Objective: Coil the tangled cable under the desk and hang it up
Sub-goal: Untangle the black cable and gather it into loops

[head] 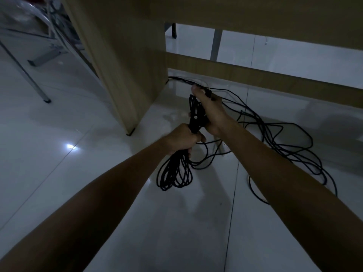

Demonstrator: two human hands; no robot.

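Black cable [176,171] | left hand [181,139] grips coil | right hand [211,112] pinches strand

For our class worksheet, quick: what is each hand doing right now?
Left hand: grips the coiled cable.
Right hand: curled round the coil's upper loops.

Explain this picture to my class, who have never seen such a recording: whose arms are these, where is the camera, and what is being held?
There is no machine here. A person wears a camera on the head, so the view looks down along their own two arms. The left hand grips a bundle of black cable loops that hang below it. The right hand holds the top of the same bundle. The uncoiled cable lies tangled on the white tiled floor, under a wooden desk.
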